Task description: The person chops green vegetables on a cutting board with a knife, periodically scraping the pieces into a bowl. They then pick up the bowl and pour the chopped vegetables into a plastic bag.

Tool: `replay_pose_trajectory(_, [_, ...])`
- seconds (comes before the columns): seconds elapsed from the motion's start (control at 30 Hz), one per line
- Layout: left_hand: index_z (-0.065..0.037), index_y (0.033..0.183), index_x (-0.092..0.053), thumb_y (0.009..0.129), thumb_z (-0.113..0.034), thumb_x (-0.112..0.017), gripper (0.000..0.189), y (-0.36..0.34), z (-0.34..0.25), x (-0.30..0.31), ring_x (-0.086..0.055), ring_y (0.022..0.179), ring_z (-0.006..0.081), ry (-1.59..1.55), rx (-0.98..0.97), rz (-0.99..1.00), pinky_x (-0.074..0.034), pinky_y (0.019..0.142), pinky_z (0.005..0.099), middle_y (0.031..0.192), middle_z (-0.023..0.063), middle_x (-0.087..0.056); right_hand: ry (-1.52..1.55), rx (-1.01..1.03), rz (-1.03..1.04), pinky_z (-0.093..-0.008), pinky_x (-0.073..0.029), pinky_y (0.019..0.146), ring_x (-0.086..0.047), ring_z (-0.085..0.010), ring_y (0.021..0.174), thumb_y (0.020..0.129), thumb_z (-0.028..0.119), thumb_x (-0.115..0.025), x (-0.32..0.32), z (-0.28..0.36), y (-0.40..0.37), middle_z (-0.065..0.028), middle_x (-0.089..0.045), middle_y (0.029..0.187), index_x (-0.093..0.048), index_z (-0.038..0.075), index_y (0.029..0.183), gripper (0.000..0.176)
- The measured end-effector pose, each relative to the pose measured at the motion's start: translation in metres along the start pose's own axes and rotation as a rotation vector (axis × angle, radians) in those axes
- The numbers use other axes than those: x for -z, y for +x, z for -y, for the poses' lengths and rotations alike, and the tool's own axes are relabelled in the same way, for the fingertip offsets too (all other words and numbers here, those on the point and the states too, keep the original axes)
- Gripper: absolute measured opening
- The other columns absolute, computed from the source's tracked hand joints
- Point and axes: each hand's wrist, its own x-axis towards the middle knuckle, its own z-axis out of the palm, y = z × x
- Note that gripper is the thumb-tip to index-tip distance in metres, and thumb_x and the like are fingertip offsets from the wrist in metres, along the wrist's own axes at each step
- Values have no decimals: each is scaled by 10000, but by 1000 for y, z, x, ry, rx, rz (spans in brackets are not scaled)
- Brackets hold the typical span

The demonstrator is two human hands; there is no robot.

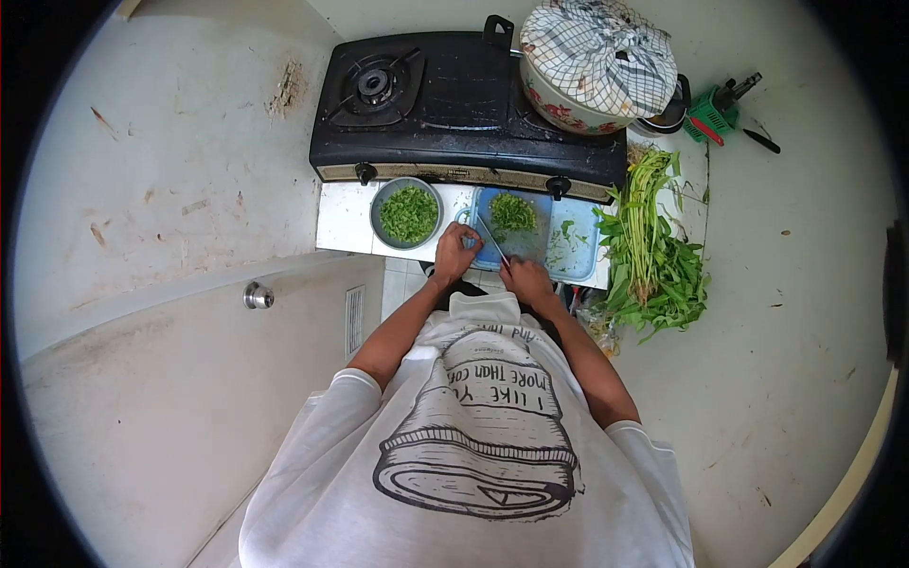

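My right hand [528,282] is wrapped round the handle of a knife [491,237], whose blade points up and left over a blue cutting board [532,250]. Chopped greens [512,212] lie in a small heap on the board, beyond the blade. At the board's left edge is my left hand [457,252], its fingers curled together; whatever they may hold is too small to make out. A round grey bowl [377,227] full of chopped greens [408,214] stands to the left of the board.
Behind the counter is a black two-burner stove [454,95] with a cloth-covered pot [561,106]. Long-stemmed leafy greens [653,256] hang over the counter's right end. Further back, a green basket [710,115] holds utensils, with a black-handled knife [761,141] beside it.
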Motion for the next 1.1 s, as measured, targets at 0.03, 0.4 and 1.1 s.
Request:
replay_pose_trajectory(0.03, [-39,887,-730,785,-103,-822,152,1,3,-2,-685,871,292,-14,5,-6,-542,804,404,915,119,-658,-5,2,-3,-567,-592,780,-731,-479,817,1027,397,-546,0,0,0,-293,-727,846,-692,-20,997,442])
replay_pose_trajectory(0.4, [-41,846,-727,765,-131,-844,168,6,16,-5,-694,854,289,-12,41,14,-556,802,402,904,116,-677,-49,82,-17,-565,-590,737,-722,-476,747,1020,383,-558,-15,-5,5,-274,-720,786,-671,-25,972,426])
replay_pose_trajectory(1.1, [-9,811,-725,783,-277,-901,321,4,18,-2,-691,788,269,-25,111,21,-553,757,388,863,133,-699,-62,65,9,-560,-592,777,-737,-454,812,1011,385,-562,-5,5,3,-269,-735,836,-684,-14,993,418])
